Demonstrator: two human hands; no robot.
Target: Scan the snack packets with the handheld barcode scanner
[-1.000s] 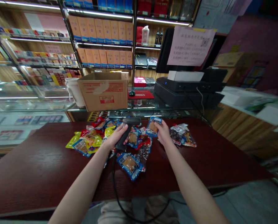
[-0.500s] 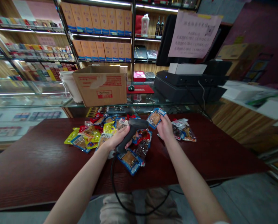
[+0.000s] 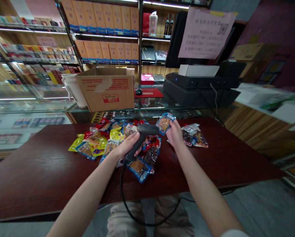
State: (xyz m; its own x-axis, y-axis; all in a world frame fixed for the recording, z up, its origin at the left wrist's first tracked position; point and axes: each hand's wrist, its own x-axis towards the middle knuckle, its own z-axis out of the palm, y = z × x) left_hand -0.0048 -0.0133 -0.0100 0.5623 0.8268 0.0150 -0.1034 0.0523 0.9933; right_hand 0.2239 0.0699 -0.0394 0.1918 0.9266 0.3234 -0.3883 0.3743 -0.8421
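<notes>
Left hand [image 3: 126, 147] grips scanner [image 3: 143, 133], right [image 3: 175, 134] apparently a packet [image 3: 164, 123].

A black corded barcode scanner [image 3: 139, 138] tilts in the air, its head just beside a raised vacuum-sealed snack packet [image 3: 165, 123] (blue-edged, clear, brown food inside). More snack packets [image 3: 111, 138], yellow, red and blue, lie in loose heaps on a dark red wooden counter [image 3: 38, 174]
</notes>
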